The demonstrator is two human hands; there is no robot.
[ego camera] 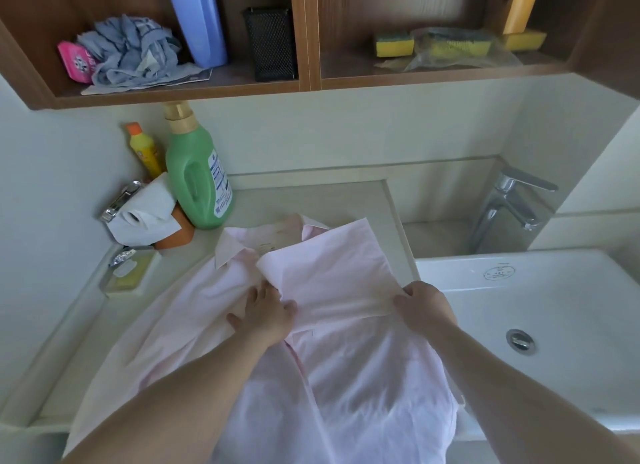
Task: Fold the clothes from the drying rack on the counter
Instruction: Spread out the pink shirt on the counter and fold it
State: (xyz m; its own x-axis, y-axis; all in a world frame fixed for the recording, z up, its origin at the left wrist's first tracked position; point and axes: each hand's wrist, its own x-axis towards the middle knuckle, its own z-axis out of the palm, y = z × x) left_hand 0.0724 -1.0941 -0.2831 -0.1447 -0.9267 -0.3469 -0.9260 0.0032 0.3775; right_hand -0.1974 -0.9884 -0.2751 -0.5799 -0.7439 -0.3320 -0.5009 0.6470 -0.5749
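Pink shirt (332, 325) lying spread across the pale bench (311, 200), collar (228, 245) toward the wall, one side folded over the middle, hem hanging off the near edge. Left hand (265, 313) pressing flat on the cloth at the inner edge of the fold, fingers (252, 295) straight and spread, holding nothing. Right hand (424, 306) pinching the outer edge of the folded panel, fingers curled round the fabric just beside the white sink (554, 290). Small label inside the collar, writing too blurred for reading.

Standing at the back left of the bench: one green detergent bottle (195, 176) with a gold cap and a white label, print unreadable; one yellow bottle (143, 148) with an orange cap; one roll of white paper (145, 214) leaning over an orange object (178, 231); one soap dish (130, 276). Round grey stamp on the sink rim, characters not legible. One chrome tap (509, 207) rising behind the sink, one drain (519, 340) in the basin.

Sitting on the wooden shelf (194, 89) above: one tall blue bottle (197, 20) with pale lettering cut off at the top, one crumpled grey cloth (131, 53), one pink packet (76, 62), one black mesh holder (272, 43), and three yellow sponges (394, 44) in plain sight, further ones showing through a clear bag (457, 48).
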